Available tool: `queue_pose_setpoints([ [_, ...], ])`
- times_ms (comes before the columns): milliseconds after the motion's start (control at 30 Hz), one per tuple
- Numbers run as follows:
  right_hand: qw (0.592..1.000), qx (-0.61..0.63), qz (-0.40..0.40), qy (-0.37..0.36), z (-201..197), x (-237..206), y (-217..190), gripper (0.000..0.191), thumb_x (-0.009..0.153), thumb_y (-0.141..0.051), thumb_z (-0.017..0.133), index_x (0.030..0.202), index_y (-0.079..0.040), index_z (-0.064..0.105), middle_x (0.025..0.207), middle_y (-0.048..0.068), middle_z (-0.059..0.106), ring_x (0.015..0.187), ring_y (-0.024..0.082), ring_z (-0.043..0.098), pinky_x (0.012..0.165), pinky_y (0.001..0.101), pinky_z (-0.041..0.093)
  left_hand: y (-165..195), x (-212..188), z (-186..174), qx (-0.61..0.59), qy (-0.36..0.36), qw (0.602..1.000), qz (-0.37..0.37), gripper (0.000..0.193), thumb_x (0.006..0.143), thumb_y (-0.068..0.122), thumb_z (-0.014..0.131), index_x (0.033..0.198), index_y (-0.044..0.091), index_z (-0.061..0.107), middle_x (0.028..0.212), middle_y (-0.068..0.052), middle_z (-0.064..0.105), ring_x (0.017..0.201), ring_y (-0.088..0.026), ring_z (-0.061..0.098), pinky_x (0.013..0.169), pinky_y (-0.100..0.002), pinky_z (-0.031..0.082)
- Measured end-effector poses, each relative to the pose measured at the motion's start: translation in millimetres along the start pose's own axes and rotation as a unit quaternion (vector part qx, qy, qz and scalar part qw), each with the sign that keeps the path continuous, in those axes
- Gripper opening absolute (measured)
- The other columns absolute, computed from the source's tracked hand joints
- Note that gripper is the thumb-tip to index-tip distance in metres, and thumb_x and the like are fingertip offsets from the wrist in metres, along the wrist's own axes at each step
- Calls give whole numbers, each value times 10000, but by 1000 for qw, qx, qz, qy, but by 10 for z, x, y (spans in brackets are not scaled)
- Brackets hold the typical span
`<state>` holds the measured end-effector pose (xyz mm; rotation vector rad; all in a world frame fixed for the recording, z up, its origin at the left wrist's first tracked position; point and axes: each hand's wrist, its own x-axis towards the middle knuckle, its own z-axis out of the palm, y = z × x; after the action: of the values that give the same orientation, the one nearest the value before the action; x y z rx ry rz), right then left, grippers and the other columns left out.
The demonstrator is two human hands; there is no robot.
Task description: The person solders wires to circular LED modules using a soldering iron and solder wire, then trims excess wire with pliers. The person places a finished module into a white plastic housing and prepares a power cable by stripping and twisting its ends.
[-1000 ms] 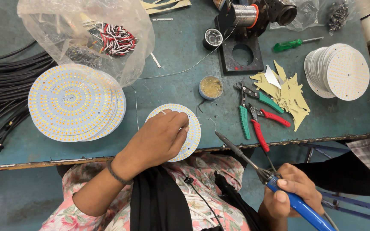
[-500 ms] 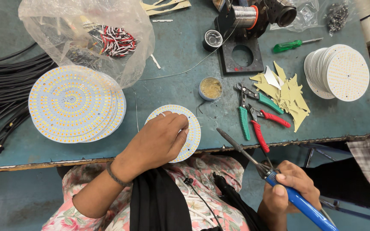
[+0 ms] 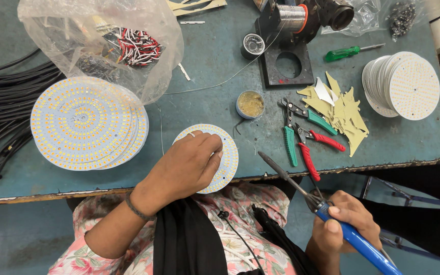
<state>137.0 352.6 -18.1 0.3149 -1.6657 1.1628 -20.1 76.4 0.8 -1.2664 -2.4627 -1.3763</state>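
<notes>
Head view, looking straight down on a worn teal workbench [image 3: 215,97] with a chipped front edge.

Lower centre: left hand [image 3: 187,165] laid palm-down over a round white LED circuit disc dotted with small yellow chips [image 3: 228,153], fingers curled loosely across its left half, pinning it flat at the bench's near edge. Right rim and lower arc of the disc showing past the fingertips.

Lower right, off the bench: right hand [image 3: 339,226] closed around the glossy blue handle of a soldering iron with a thin dark metal shaft [image 3: 301,188], tip slanting up-left, ending just right of the disc, apart from it.

Left of frame: stack of larger round LED boards, white with dense yellow dots [image 3: 85,122], edges fanned slightly. Beyond it, far left, a bundle of matte black cables [image 3: 6,102]. Upper left: crinkled clear plastic bag [image 3: 98,40] with red, white and black wire pieces inside.

Centre: small round tin of brownish flux paste [image 3: 250,103]. Right of it: green-handled pliers [image 3: 290,140] and red-handled cutters [image 3: 314,147] lying crossed, beside a scatter of pale yellow angular card scraps [image 3: 345,114]. Upper right: leaning stack of plain white discs [image 3: 403,84], a translucent green screwdriver [image 3: 347,52]. Top centre: shiny solder wire spool on a black stand [image 3: 289,30].
</notes>
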Motion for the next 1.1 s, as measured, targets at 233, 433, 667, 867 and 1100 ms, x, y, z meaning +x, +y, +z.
queue_pose_setpoints([
  [233, 1000, 14, -4, -8, -40, -24, -42, 264, 904, -157, 704, 894, 75, 580, 630, 81, 514, 426, 127, 472, 426, 272, 348, -6, 1, 8, -3, -6, 1000, -8, 118, 932, 103, 621, 974, 7, 566, 861, -175, 623, 863, -381, 621, 783, -488, 484],
  [433, 1000, -6, -7, -16, 12, 4, -27, 255, 888, -144, 696, 874, 78, 571, 608, 80, 513, 413, 125, 472, 411, 261, 336, -2, -6, 14, 3, -3, 1000, -5, 121, 930, 103, 623, 975, 6, 566, 866, -176, 624, 871, -382, 620, 786, -489, 485],
  [667, 1000, -12, 0, -17, 52, 43, -40, 256, 893, -150, 691, 876, 78, 575, 597, 72, 505, 404, 121, 469, 404, 249, 338, 2, -9, 15, 5, 3, 1000, -2, 126, 933, 110, 627, 977, 6, 570, 879, -176, 627, 880, -384, 621, 793, -486, 487],
  [867, 1000, -5, 3, -16, 64, 44, -48, 255, 901, -154, 693, 887, 72, 577, 599, 76, 513, 407, 126, 482, 404, 250, 350, 3, -3, 9, 6, -2, 1000, -5, 121, 929, 104, 625, 971, 7, 568, 872, -176, 625, 870, -384, 618, 788, -488, 483],
  [1100, 1000, -10, 1, -12, 38, 32, -37, 241, 888, -145, 684, 876, 70, 577, 587, 75, 508, 405, 117, 472, 410, 248, 337, 14, -4, 19, 1, -4, 1000, -5, 123, 925, 101, 626, 972, 7, 562, 865, -175, 621, 872, -381, 620, 786, -485, 486],
])
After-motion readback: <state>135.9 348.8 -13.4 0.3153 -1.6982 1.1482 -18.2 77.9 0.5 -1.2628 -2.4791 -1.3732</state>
